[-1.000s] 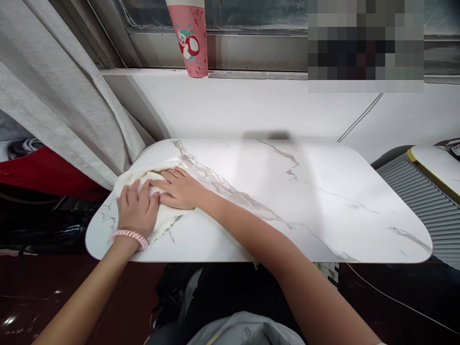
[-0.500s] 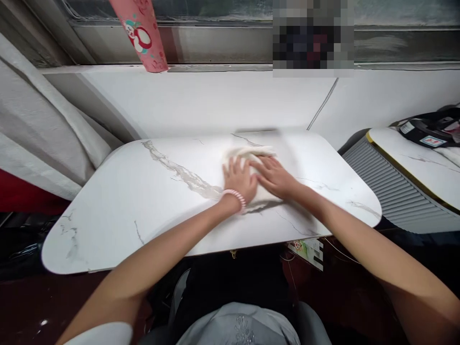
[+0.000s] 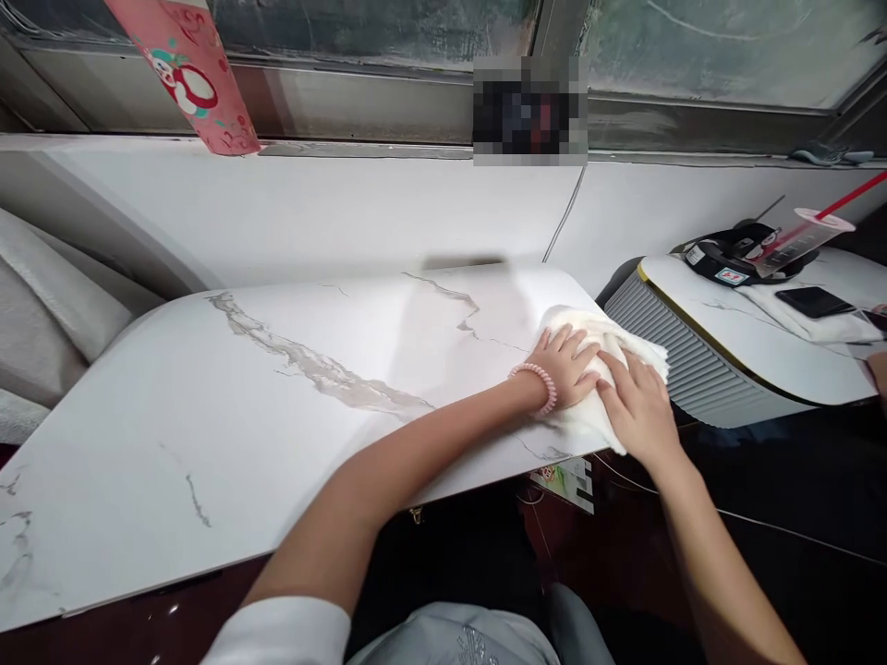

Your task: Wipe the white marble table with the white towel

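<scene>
White table (image 3: 346,323), one cloth (image 3: 604,331), two hands (image 3: 563,371) (image 3: 646,414)

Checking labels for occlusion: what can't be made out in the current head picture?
All in the head view:
- Right end of table: covered by cloth, left hand and right hand.
- Both palms: face down, hidden by the hands' backs.
- Cup: top cut off by the upper edge.
- Patch: pixelated, contents unreadable.
- Label: print too small.
</scene>
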The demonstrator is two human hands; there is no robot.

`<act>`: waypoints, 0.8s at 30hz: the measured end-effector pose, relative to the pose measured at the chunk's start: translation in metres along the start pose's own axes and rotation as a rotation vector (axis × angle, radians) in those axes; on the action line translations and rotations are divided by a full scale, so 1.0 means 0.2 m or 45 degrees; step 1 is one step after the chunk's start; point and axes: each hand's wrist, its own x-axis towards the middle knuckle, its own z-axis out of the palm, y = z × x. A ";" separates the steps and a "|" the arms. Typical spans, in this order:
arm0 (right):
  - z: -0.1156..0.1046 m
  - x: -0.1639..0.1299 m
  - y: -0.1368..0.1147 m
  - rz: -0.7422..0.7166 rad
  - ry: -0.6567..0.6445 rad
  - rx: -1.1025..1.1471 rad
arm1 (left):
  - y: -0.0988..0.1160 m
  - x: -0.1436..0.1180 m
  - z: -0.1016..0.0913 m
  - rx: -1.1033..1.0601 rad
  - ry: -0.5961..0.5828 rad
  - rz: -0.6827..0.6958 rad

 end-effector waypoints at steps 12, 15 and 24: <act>0.06 -0.26 -1.05 -0.180 -0.119 0.225 | -0.41 -1.05 -0.29 0.058 -0.036 -0.143; 0.08 -0.32 -1.39 -0.378 -0.224 0.367 | -0.49 -1.49 -0.39 0.130 0.044 -0.390; 0.10 -0.45 -2.20 -0.935 -0.397 0.563 | -0.61 -2.52 -0.53 0.105 0.414 -1.057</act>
